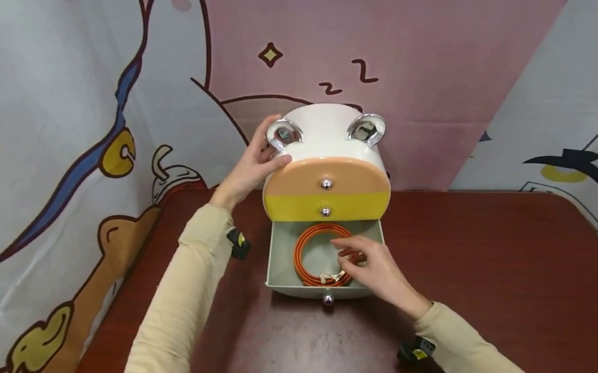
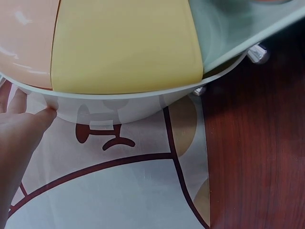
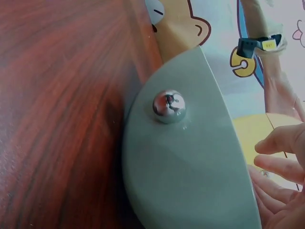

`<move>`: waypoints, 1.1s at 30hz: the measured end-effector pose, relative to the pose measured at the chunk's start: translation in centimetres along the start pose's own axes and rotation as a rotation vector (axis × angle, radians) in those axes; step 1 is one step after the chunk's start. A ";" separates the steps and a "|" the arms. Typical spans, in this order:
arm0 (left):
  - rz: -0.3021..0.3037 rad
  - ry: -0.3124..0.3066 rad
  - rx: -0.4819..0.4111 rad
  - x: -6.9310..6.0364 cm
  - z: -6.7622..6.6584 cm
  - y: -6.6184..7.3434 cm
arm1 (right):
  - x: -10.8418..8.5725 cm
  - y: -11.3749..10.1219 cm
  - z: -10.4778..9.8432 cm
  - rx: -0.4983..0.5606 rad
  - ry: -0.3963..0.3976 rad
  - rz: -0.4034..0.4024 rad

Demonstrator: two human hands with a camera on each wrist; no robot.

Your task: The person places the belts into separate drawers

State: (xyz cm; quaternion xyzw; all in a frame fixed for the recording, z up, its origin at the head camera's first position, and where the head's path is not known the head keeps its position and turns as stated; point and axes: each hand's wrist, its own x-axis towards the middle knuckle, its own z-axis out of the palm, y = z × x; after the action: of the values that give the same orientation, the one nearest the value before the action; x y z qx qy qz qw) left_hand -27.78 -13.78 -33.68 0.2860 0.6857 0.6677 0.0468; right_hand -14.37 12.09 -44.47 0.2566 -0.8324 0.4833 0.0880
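Note:
A small white cabinet (image 1: 322, 127) with two silver ear-like rings stands on the table. Its peach drawer (image 1: 298, 179) and yellow drawer (image 1: 296, 208) are closed, while the pale green bottom drawer (image 1: 281, 258) is pulled out. Inside that drawer lies a coiled orange cord (image 1: 299, 256) with a metal clasp. My left hand (image 1: 252, 166) rests against the cabinet's upper left side, fingers extended, partly behind the ring. Over the right part of the green drawer hovers my right hand (image 1: 371, 264), thumb and fingers apart beside the coil. In the right wrist view its fingers are loosely bent and hold nothing.
The cabinet stands on a dark red-brown table (image 1: 514, 271), near a printed cloth backdrop (image 1: 427, 37) behind and to the left. A round silver knob (image 3: 169, 106) juts from the green drawer's front.

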 end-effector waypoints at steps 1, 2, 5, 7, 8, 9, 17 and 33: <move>-0.003 0.002 0.001 0.0 0.0 0.0 | -0.1 -0.1 0.0 -0.003 -0.007 -0.002; -0.004 0.003 0.001 0.0 0.1 0.1 | -0.2 -0.1 0.1 -0.005 -0.015 -0.008; -0.004 0.002 0.002 0.1 0.2 0.0 | -0.4 -0.4 0.1 -0.019 -0.033 -0.022; 0.000 -0.002 -0.001 0.1 0.2 0.0 | -0.6 -0.6 0.1 -0.021 -0.049 -0.038; 0.003 -0.003 -0.002 0.2 0.2 -0.1 | -0.7 -0.8 0.1 -0.020 -0.059 -0.047; 0.005 -0.003 -0.004 0.2 0.2 -0.1 | -0.8 -0.9 0.1 -0.021 -0.069 -0.053; 0.013 -0.002 -0.020 0.1 0.2 0.1 | -1.7 -1.8 -0.1 0.037 -0.172 -0.075; 0.000 0.016 -0.012 0.0 0.2 0.0 | -4.5 -1.2 1.2 0.106 -0.260 -0.018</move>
State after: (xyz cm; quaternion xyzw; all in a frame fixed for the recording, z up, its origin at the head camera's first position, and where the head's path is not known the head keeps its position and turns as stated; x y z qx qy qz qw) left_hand -27.68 -13.64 -33.71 0.2806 0.6819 0.6741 0.0430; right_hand -9.80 12.10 -45.99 0.3290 -0.8076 0.4886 -0.0301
